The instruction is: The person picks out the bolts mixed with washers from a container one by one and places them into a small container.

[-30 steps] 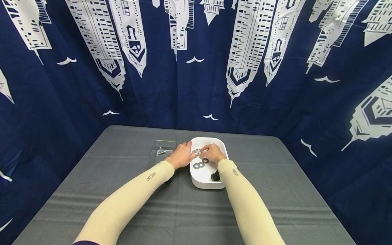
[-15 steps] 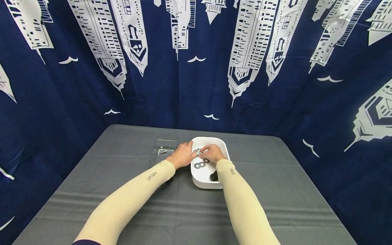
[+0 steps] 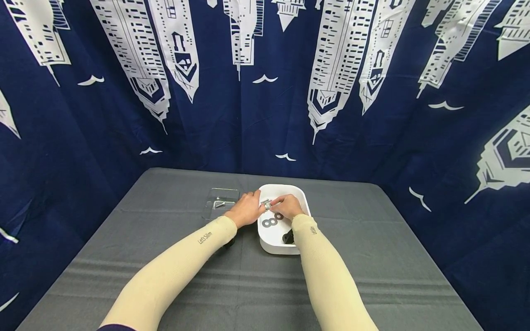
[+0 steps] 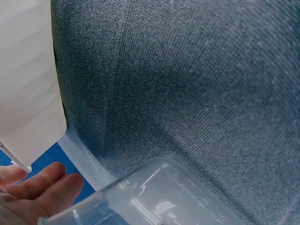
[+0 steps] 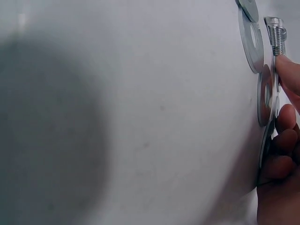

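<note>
A white bin (image 3: 274, 250) stands in front of me, with several grey flat washers (image 3: 267, 223) and a small group of metal bolts (image 3: 265, 202) inside. My left hand (image 3: 245, 211) rests at its left rim, thumb side over the inside; in the left wrist view its fingers lie loosely bent beside the bin wall (image 4: 28, 70). My right hand (image 3: 287, 207) reaches into the bin with bent fingers. The right wrist view has its thumb tip right at a threaded bolt (image 5: 276, 35), beside the standing-looking washers (image 5: 251, 40); I cannot tell whether it pinches the bolt.
Left of the bin is a clear plastic tray (image 3: 225, 189) with small metal pieces (image 3: 220, 205) in it. A black part (image 3: 288, 237) lies in the bin's near end, partly behind the right sleeve. Grey cloth covers the table (image 3: 186, 285); a blue patterned curtain (image 3: 232, 119) hangs behind.
The right forearm has shifted slightly left, covering a little more of the nearest washer. Both hands keep nearly the same places at the bin.
</note>
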`<state>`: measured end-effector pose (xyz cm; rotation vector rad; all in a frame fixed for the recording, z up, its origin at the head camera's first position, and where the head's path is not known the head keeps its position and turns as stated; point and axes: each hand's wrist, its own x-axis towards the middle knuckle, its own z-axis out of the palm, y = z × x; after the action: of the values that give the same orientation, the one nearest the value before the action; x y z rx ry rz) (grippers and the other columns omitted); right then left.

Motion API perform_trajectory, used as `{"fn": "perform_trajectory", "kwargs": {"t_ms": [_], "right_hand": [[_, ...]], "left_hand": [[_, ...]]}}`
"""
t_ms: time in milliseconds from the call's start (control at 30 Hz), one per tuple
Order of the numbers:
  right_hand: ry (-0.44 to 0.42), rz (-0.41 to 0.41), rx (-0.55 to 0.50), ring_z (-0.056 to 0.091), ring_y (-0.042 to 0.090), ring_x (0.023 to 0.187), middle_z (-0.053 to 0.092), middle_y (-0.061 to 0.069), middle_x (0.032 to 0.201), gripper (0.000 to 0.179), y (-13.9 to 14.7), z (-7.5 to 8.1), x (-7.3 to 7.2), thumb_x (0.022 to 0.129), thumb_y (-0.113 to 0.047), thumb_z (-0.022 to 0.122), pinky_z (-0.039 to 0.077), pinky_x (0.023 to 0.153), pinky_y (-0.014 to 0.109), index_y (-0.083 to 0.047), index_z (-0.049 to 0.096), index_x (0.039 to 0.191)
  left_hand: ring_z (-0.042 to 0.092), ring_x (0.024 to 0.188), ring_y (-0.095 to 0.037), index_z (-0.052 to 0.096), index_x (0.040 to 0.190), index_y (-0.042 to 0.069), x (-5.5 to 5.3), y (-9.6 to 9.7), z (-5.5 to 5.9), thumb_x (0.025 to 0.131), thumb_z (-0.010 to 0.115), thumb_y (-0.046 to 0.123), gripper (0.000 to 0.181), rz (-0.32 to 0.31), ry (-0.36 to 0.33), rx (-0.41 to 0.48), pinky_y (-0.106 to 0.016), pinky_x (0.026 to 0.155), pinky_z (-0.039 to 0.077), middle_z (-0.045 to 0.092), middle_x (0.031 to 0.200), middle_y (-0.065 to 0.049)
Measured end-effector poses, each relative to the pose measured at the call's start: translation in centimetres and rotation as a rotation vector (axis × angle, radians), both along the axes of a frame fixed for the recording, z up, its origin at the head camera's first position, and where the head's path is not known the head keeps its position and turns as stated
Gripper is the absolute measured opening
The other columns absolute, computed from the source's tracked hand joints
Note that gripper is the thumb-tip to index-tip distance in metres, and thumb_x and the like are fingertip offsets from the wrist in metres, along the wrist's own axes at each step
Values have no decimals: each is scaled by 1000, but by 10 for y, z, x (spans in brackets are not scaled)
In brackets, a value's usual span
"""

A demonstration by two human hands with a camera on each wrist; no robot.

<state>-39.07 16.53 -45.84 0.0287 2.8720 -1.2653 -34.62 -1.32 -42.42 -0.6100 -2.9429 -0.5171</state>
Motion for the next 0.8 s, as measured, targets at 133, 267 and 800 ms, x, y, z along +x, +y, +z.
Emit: {"fn": "perform_trajectory", "kwargs": {"t_ms": [133,267,800], "right_hand": [[-1,-15,-21,58,14,73,74,5,88,16,1,-2,-1,76,-13,84,44,58,22,-9,81,91],[-16,-22,-53,58,13,71,74,4,87,15,0,-3,-2,78,-12,84,44,57,20,-9,81,93],[27,-38,22,56,12,68,72,5,79,11,0,3,2,86,-14,78,41,56,20,-3,79,86]], "left_hand": [[60,120,-39,41,145,-4,0,1,0,102,52,28,55,5,1,-2,-46,103,49,61,127,-25],[61,118,-38,41,145,-4,1,1,1,101,52,28,55,16,2,-3,-46,103,49,61,125,-25],[61,115,-39,45,140,-5,2,1,2,101,53,26,50,5,16,-1,-46,102,49,62,121,-25]]}}
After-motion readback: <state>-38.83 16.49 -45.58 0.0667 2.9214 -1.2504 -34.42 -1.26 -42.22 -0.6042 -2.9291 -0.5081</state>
